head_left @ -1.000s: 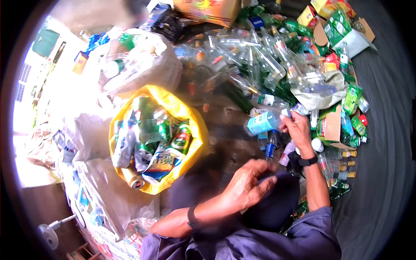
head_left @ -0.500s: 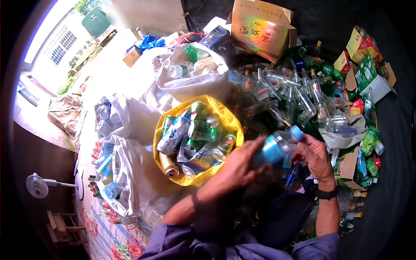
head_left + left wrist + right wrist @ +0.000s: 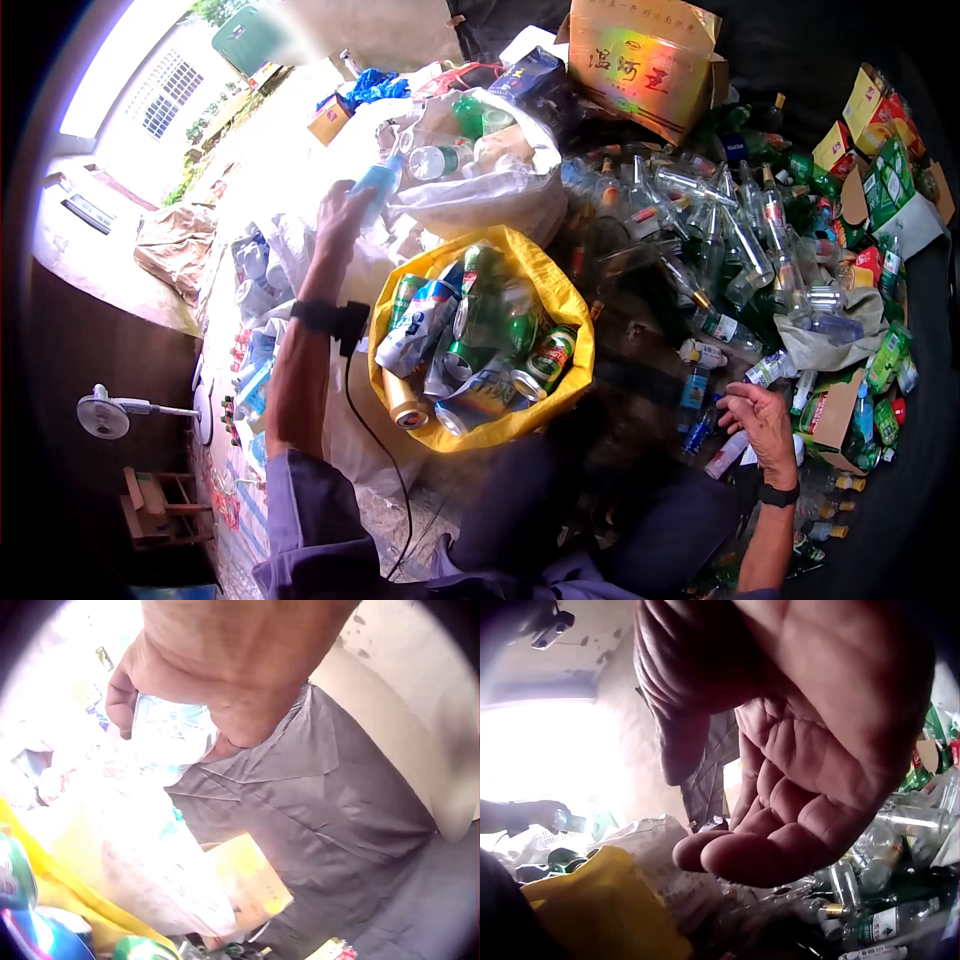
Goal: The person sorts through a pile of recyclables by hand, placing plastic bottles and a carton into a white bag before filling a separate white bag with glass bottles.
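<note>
My left hand (image 3: 341,218) reaches far out and grips a clear plastic bottle with a light blue label (image 3: 379,184). In the head view the bottle is at the left rim of a white sack (image 3: 490,212) of plastic bottles. The left wrist view shows the fingers wrapped around the bottle (image 3: 171,727), its label washed out by glare. Nothing is in my right hand (image 3: 762,425); its fingers hang loosely curled over several small bottles, including a blue-labelled bottle (image 3: 700,432). In the right wrist view its palm (image 3: 802,742) faces the camera.
Between my arms stands a yellow bag (image 3: 584,375) of crushed drink cans (image 3: 480,395). Glass bottles (image 3: 712,240) lie heaped at the right, beside a small cardboard box (image 3: 838,410). A large carton (image 3: 640,65) is at the back; a fan (image 3: 103,412) stands far left.
The blue-labelled bottle passed from my right hand to my left, which carried it left and away to the white sack. My right hand let go and drew back to the right. The view shifted.
</note>
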Tool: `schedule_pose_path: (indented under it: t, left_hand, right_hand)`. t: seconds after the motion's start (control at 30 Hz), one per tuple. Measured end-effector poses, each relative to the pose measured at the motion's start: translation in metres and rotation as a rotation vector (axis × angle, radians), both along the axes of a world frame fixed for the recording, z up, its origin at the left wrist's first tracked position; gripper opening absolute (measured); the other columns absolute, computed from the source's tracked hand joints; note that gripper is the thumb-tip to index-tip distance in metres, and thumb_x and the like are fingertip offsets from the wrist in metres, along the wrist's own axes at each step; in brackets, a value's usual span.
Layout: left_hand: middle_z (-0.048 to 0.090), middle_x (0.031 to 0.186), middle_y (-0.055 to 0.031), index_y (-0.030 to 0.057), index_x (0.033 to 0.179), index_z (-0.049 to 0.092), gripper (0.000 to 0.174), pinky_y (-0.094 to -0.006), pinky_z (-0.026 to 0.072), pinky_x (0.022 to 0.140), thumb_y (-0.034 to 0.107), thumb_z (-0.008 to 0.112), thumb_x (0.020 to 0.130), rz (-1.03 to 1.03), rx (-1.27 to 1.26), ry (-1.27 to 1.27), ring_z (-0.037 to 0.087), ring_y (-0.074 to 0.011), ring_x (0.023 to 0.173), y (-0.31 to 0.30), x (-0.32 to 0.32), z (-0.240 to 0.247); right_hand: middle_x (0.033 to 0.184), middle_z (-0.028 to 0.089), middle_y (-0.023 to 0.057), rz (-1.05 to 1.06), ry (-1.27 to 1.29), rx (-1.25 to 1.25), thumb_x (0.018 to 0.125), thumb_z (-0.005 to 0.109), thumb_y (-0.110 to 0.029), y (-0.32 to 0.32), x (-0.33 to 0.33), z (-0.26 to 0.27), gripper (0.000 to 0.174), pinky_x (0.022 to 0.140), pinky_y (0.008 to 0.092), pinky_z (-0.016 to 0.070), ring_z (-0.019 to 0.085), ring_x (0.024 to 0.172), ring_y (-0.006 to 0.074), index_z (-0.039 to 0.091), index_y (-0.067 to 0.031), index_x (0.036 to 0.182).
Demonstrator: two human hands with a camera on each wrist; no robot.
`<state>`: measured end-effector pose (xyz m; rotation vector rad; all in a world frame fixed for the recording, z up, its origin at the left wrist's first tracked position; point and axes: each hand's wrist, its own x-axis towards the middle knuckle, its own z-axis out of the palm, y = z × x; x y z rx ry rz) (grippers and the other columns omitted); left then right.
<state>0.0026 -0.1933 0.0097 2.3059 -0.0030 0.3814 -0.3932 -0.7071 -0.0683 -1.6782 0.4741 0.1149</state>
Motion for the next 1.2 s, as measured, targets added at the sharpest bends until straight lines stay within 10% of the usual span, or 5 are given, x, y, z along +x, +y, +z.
schedule_pose_path:
  t: [0.17, 0.27, 0.7, 1.0, 1.2]
  left_hand:
    - [0.067, 0.097, -0.0158, -0.0014, 0.112, 0.067, 0.057, -0.0375, 0.0519, 0.067, 0.044, 0.07, 0.078, 0.032, 0.145, 0.087, 0.064, -0.0246, 0.082, -0.012, 0.053, -0.016]
    - [0.059, 0.129, -0.0261, 0.0002, 0.126, 0.06, 0.061, -0.0427, 0.0396, 0.108, 0.046, 0.059, 0.086, 0.095, 0.593, 0.188, 0.052, -0.0375, 0.128, -0.029, 0.088, -0.025]
    - [0.066, 0.122, -0.0159, 0.0, 0.128, 0.063, 0.041, -0.0373, 0.0555, 0.083, 0.022, 0.065, 0.092, -0.243, -0.116, 0.155, 0.064, -0.0225, 0.103, -0.004, 0.124, -0.104]
    - [0.072, 0.101, -0.0167, 0.0063, 0.1, 0.07, 0.03, -0.0407, 0.0542, 0.085, 0.031, 0.067, 0.084, -0.134, 0.597, -0.108, 0.068, -0.0359, 0.097, 0.008, 0.147, -0.122]
    - [0.069, 0.114, -0.0113, 0.0003, 0.125, 0.063, 0.043, -0.0312, 0.0492, 0.086, 0.031, 0.063, 0.096, -0.354, -0.304, 0.22, 0.064, -0.0165, 0.099, -0.044, 0.014, -0.025]
  right_hand:
    - [0.094, 0.072, 0.0128, 0.049, 0.049, -0.038, 0.094, 0.068, -0.028, 0.004, 0.014, -0.009, 0.044, 0.063, 0.0256, 0.0531, 0.068, 0.075, 0.0142, 0.061, 0.0079, 0.12]
    - [0.094, 0.072, 0.012, 0.079, 0.092, -0.038, 0.094, 0.068, -0.026, 0.008, 0.022, -0.01, 0.043, 0.063, 0.0254, 0.0532, 0.068, 0.075, 0.0139, 0.061, 0.0069, 0.12]
    - [0.093, 0.072, 0.012, 0.043, 0.157, 0.034, 0.094, 0.066, -0.02, -0.003, 0.034, -0.042, 0.037, 0.062, 0.0256, 0.0531, 0.068, 0.073, 0.0146, 0.062, 0.0075, 0.118]
    - [0.079, 0.068, 0.0067, 0.057, 0.199, -0.225, 0.094, 0.065, -0.021, -0.039, 0.007, -0.107, 0.034, 0.058, 0.0265, 0.0513, 0.065, 0.068, 0.0116, 0.064, 0.0063, 0.114]
    - [0.081, 0.07, 0.0073, -0.082, 0.455, -0.107, 0.094, 0.067, -0.027, -0.061, -0.04, -0.189, 0.037, 0.059, 0.0277, 0.0523, 0.066, 0.069, 0.014, 0.066, 0.0045, 0.113]
